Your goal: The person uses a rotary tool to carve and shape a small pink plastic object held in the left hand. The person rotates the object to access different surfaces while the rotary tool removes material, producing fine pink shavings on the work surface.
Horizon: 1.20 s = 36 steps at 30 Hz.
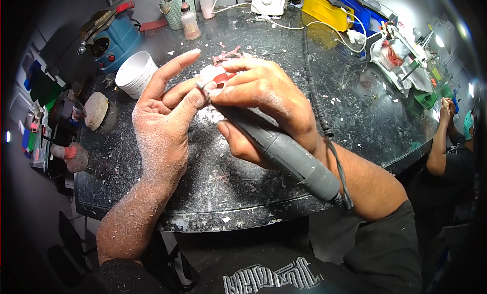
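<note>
My right hand (276,96) is wrapped round a dark grey rotary handpiece (286,152), which slants from its tip near my left thumb down to a cable at the lower right. My left hand (165,124), coated in pale dust, pinches a small white and red piece (217,76), with the index finger stretched out past it. The tip of the handpiece meets this piece or lies very close; fingers hide the exact contact. Right fingertips also rest by the piece. Just beyond lie thin red branching scraps (227,55) on the table.
Dust and chips litter the black speckled table (218,192). At the left stand a white tub (133,78), a blue machine (116,45) and a round plaster block (96,110). A coiled cord (315,91) runs along the right. Yellow bin (324,12) at the back; another person's arm (440,142) far right.
</note>
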### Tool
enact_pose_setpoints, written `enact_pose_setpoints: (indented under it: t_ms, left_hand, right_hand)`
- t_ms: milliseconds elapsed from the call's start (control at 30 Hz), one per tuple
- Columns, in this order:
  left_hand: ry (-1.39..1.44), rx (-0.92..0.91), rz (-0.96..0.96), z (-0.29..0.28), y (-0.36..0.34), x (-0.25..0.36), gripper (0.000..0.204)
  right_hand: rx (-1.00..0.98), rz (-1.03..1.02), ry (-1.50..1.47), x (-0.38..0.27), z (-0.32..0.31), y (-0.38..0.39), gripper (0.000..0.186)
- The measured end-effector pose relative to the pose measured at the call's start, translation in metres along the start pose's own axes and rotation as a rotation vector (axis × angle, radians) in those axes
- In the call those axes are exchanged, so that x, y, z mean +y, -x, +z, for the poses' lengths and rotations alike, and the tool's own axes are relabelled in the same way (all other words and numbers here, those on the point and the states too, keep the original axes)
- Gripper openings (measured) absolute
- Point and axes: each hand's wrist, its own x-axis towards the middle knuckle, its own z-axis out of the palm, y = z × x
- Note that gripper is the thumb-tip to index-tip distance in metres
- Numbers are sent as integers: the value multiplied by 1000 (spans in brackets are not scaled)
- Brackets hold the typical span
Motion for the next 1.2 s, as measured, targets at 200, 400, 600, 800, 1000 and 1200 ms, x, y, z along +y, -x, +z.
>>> enact_pose_setpoints:
  t_ms: [200,400,600,800,1000,1200]
  left_hand:
    - [-65,6,55,3,0,7,53]
    - [-175,-19,140,7,1,11,57]
    - [-194,2,135,4,1,11,58]
    - [-245,8,177,4,0,11,59]
    - [-325,8,242,4,0,11,60]
    - [-350,0,183,-1,2,11,60]
  right_hand:
    - [-15,16,77,-6,-4,-2,45]
    - [-1,50,28,0,-3,2,46]
    - [12,49,14,0,-2,1,46]
    - [12,47,9,-1,1,2,46]
    - [-17,17,27,-3,-3,1,42]
    - [-13,8,21,-4,-2,0,46]
